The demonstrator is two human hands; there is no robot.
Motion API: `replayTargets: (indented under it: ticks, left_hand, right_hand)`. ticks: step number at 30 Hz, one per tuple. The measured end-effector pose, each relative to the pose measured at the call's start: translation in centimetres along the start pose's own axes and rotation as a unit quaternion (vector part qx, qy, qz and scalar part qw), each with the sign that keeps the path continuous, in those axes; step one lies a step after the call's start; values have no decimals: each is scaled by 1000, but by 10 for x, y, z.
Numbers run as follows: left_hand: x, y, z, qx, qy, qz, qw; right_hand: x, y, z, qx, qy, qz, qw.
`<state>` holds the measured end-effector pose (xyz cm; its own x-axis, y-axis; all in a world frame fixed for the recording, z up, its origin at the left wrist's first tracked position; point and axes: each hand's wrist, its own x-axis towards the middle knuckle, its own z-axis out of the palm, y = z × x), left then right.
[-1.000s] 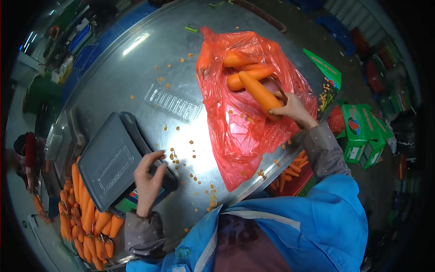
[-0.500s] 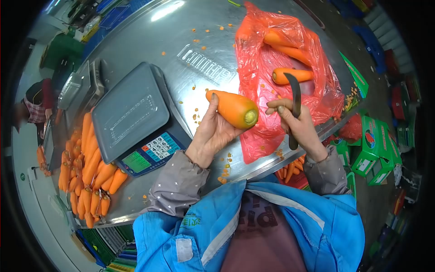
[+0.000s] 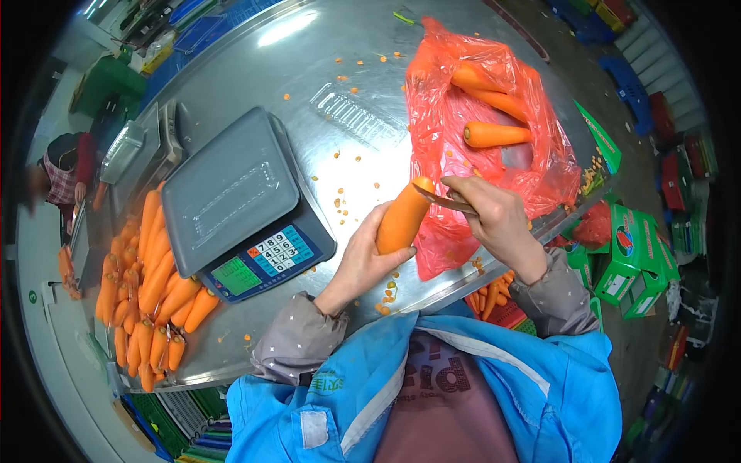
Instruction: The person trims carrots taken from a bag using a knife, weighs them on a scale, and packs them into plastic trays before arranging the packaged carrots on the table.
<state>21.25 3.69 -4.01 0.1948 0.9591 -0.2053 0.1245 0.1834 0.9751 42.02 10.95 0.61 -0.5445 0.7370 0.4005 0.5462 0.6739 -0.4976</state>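
Observation:
A thick carrot (image 3: 403, 218) is gripped in my left hand (image 3: 361, 262), its far end tilted up and away from me. My right hand (image 3: 498, 220) is closed round a knife (image 3: 446, 202) whose dark curved blade touches the carrot's far end. Beyond my hands lies a red plastic bag (image 3: 432, 116), open, with several carrots inside; one carrot (image 3: 498, 135) rests across its opening. Small orange trimmings (image 3: 340, 202) are scattered over the metal table (image 3: 231, 85).
Left of my hands stands a digital scale (image 3: 231, 193). Several carrots (image 3: 150, 285) are piled at the table's left edge. A clear plastic tray (image 3: 355, 116) lies behind. Green boxes (image 3: 629, 247) stand on the floor at right. Another person (image 3: 65, 174) is at far left.
The carrot has turned from pointing its cut end toward my right side to standing more upright. My right hand has moved left, bringing the knife blade onto the carrot's end.

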Motion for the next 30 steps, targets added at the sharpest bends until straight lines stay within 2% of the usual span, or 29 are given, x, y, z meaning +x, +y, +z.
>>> replayTargets:
  ticks: [2,3,5,8,10,11,13,14,16,17,18,21,23,24,25,26,27,29,30]
  left_hand:
    - [-5,-4,1,88,33,42,995]
    - [-6,-4,1,88,34,43,995]
    - [-8,-5,0,141,51,123,981]
    - [-10,0,-2,146,53,112,982]
    - [-14,4,-6,170,50,132,975]
    - [-17,6,-9,194,42,151,968]
    - [-26,23,-23,192,58,154,967]
    - [-28,29,-31,186,64,165,967]
    - [-31,43,-63,234,134,130,954]
    - [-29,49,-81,278,189,145,931]
    - [-28,54,-100,359,246,179,882]
    - [-30,55,-154,546,311,67,775]
    - [-36,34,-192,624,290,9,725]
    - [-40,21,-210,646,275,-19,712]
    - [-43,11,-222,646,263,-79,712]
    - [-45,9,-224,649,260,-73,712]
    - [-47,6,-226,646,254,-110,711]
    - [-53,-1,-234,621,249,-164,725]
    - [-49,3,-232,621,249,-163,725]
  right_hand:
    - [2,-1,1,-31,6,-23,999]
    - [3,-1,1,-46,1,-29,999]
    - [5,-3,2,-60,-5,-35,998]
    - [5,-4,5,-87,-8,-45,995]
    - [4,-4,4,-64,-51,2,997]
    - [3,11,9,-57,-53,-5,997]
    - [-5,55,26,-28,-17,69,997]
    - [-5,63,28,-25,-17,64,998]
    - [-10,77,26,37,-24,167,985]
    - [-8,80,26,74,-17,210,975]
    - [-6,89,26,65,-9,221,973]
    - [-3,134,25,59,31,247,967]
    - [0,167,26,-39,38,244,968]
    - [4,179,27,-41,45,250,966]
    - [7,189,30,-79,49,219,971]
    - [11,197,32,-117,52,186,974]
    - [15,201,35,-118,55,190,973]
    - [25,207,42,-145,-32,196,969]
    - [27,212,45,-146,-32,197,969]
